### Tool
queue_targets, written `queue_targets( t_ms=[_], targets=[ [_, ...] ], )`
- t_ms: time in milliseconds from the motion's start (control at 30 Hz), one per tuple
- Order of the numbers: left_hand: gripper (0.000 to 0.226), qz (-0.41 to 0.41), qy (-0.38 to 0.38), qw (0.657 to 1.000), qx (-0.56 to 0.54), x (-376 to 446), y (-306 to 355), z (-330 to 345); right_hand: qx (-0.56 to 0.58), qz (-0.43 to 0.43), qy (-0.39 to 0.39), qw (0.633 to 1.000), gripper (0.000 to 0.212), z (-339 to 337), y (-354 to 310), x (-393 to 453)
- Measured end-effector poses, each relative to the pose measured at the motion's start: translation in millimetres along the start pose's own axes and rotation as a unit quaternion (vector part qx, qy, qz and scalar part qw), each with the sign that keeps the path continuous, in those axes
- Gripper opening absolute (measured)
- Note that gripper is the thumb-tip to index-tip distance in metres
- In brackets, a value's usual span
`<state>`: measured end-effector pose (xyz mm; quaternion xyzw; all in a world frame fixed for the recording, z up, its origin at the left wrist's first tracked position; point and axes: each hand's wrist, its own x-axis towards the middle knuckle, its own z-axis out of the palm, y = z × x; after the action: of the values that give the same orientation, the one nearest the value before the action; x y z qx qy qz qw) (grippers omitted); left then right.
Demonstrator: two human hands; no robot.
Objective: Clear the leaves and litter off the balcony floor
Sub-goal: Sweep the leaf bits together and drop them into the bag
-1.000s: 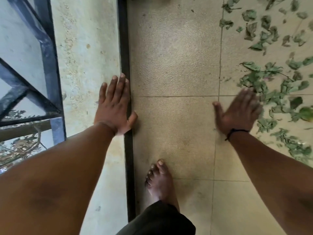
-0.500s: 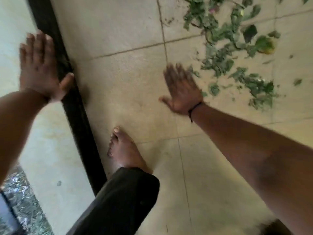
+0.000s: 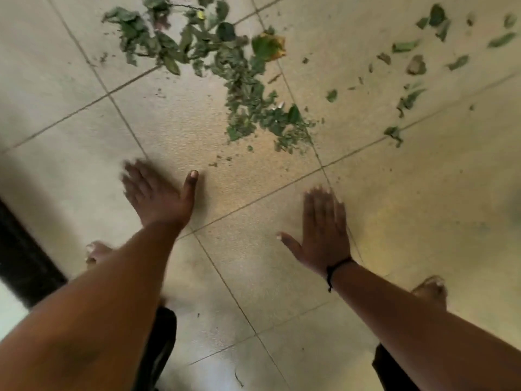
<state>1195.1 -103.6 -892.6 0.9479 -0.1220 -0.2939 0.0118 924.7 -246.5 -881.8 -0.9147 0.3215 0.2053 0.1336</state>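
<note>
Both arms reach out in front. The left hand is flat with its thumb sticking out. The right hand is flat too, holding nothing.

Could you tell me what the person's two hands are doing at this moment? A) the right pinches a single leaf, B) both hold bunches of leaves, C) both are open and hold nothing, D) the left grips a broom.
C: the left hand and the right hand are spread flat with straight fingers, holding nothing, and the pile of leaves lies on the tiled floor beyond them.
</note>
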Motion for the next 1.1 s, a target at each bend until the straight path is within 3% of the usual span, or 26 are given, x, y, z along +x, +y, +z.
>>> queue_targets(
  t_ms=[100,167,233,300,367,433,633,800,867,967,1100],
  targets=[
    [0.118,-0.162,-0.010,0.980,-0.117,-45,48,39,0.002,0.110,-0.052,0.993,0.107,27,34,-33],
    [0.116,-0.182,-0.017,0.973,-0.144,-64,87,61,0.009,0.121,-0.067,0.990,0.107,39,45,-39],
    [0.112,-0.127,-0.044,0.984,-0.121,-73,132,76,0.018,0.108,-0.054,0.993,0.105,44,49,-36],
    [0.105,0.011,-0.060,0.995,-0.078,-80,176,83,0.050,0.102,-0.043,0.993,0.100,38,51,-36],
    [0.099,0.156,-0.071,0.983,-0.059,-85,211,79,0.082,0.109,-0.033,0.990,0.097,22,53,-40],
    [0.096,0.239,-0.085,0.967,-0.026,-99,232,60,0.115,0.139,-0.014,0.983,0.094,-3,65,-55],
    [0.106,0.293,-0.191,0.932,0.097,-190,205,-37,0.158,0.148,-0.044,0.975,0.086,-84,124,-123],
    [0.121,0.299,-0.196,0.898,0.258,-202,167,-66,0.129,0.147,-0.094,0.976,0.082,-109,209,-144],
    [0.117,0.342,-0.190,0.867,0.307,-186,164,-57,0.123,0.176,-0.122,0.969,0.083,-111,243,-129],
    [0.107,0.401,-0.185,0.837,0.323,-131,195,-30,0.115,0.228,-0.071,0.964,0.091,-113,285,-90],
    [0.097,0.486,-0.142,0.821,0.265,-85,270,-11,0.188,0.386,-0.013,0.903,0.081,-108,344,-32]
  ],
)
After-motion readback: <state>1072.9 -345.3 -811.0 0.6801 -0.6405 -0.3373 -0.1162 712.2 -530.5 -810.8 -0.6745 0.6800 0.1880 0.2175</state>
